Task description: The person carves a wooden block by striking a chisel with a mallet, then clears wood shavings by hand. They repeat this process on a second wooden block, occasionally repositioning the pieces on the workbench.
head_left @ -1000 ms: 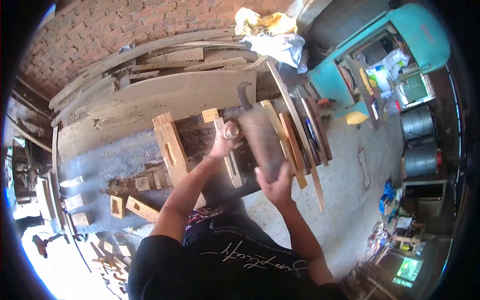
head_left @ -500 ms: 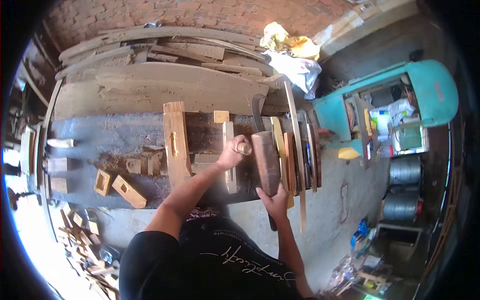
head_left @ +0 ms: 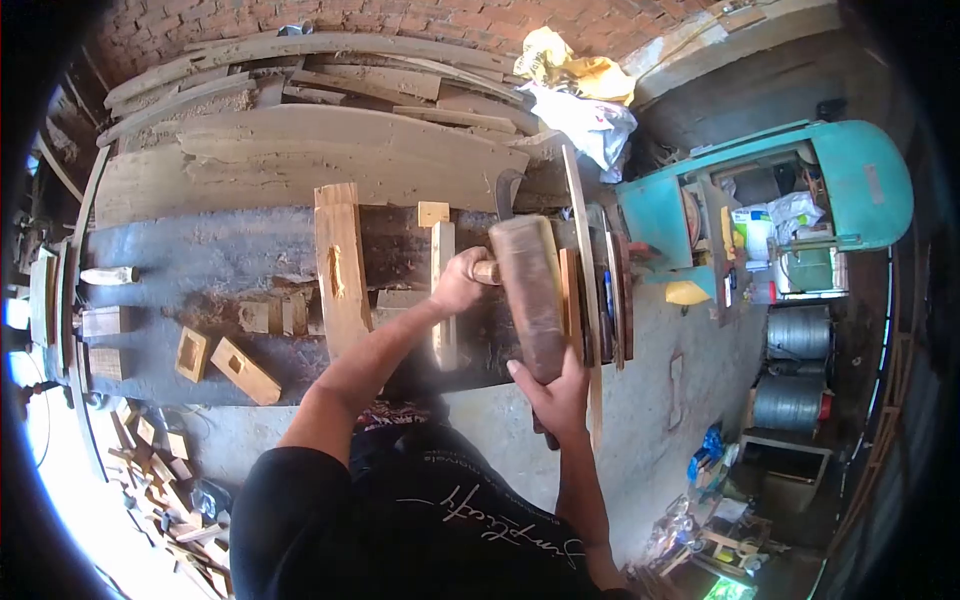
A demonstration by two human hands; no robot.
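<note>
My left hand (head_left: 463, 283) is closed round a short, round wooden handle (head_left: 487, 272). The handle's end meets or overlaps the left side of a thick, worn wooden block (head_left: 528, 295); whether they are joined I cannot tell. At the block's lower end, my right hand (head_left: 555, 395) grips it, thumb on the left side. Behind the block a dark curved tool (head_left: 505, 190) partly shows. Under my left wrist lies a narrow pale wood strip (head_left: 443, 335). Further left is a broad plank (head_left: 340, 260) with a long cut slot.
Two small mortised blocks (head_left: 192, 354) (head_left: 246, 371) lie on the dark bench (head_left: 190, 240). Long boards (head_left: 300, 165) line its back. Upright strips (head_left: 590, 260) stand at its right end. Beyond is a teal machine (head_left: 865, 185). Wood offcuts (head_left: 165, 480) are heaped on the floor at left.
The block has moved slightly away from my body, with my right hand on it, and its side now meets the handle in my left hand. The whole view has shifted a little.
</note>
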